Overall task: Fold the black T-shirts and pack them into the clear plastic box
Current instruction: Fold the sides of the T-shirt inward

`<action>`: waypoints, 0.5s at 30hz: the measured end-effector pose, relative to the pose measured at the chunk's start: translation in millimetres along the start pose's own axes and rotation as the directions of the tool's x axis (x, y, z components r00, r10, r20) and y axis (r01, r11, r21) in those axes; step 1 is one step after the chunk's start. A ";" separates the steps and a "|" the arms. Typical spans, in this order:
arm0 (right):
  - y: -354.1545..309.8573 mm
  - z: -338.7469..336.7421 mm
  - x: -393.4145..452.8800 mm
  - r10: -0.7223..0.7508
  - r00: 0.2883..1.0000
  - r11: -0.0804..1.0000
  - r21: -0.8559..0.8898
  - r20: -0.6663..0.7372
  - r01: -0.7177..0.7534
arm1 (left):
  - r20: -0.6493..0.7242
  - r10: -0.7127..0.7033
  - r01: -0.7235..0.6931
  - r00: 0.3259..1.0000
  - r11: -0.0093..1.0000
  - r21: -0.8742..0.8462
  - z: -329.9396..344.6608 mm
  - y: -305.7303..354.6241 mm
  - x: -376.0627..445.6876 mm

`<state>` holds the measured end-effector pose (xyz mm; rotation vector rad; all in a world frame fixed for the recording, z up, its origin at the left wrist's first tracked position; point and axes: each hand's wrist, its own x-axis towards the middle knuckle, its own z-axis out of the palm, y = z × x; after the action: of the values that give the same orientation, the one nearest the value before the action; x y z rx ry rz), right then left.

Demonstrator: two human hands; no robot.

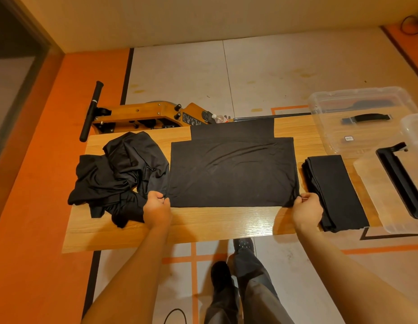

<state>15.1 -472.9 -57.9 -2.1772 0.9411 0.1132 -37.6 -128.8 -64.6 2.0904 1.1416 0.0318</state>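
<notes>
On wooden table (203,220): both hands' fingers pinch spread T-shirt (233,174) corners; crumpled pile (119,176) left, folded stack (332,190) right.

Wooden table (203,226) on cream-and-orange floor (273,73), beige wall (180,17) behind.

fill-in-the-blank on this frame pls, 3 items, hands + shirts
1. Both hands, left and right, pinch the near corners of the ____ T-shirt.
2. The crumpled shirt pile lies to the ____ of the flat shirt.
3. The folded stack lies between the flat shirt and the clear plastic ____.

Missing words: flat; left; box
</notes>
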 end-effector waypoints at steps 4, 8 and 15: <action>3.4 -9.5 -4.6 -0.035 0.999 0.999 -0.006 0.006 0.035 | -0.002 -0.019 0.019 1.000 1.000 0.007 -6.4 -8.2 -7.6; 13.7 -20.2 -12.3 -0.047 0.999 0.998 -0.032 0.006 0.048 | -0.004 -0.062 0.062 0.998 0.998 0.026 -12.4 -17.2 -17.7; 37.6 -38.9 -24.1 -0.035 0.999 0.999 -0.031 0.040 0.036 | 0.009 -0.068 0.067 0.998 0.993 0.097 -25.3 -36.9 -33.0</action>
<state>-35.0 -501.6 -44.3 -2.2119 0.8835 0.1545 -92.9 -125.9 -58.7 2.1322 1.2273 -0.0702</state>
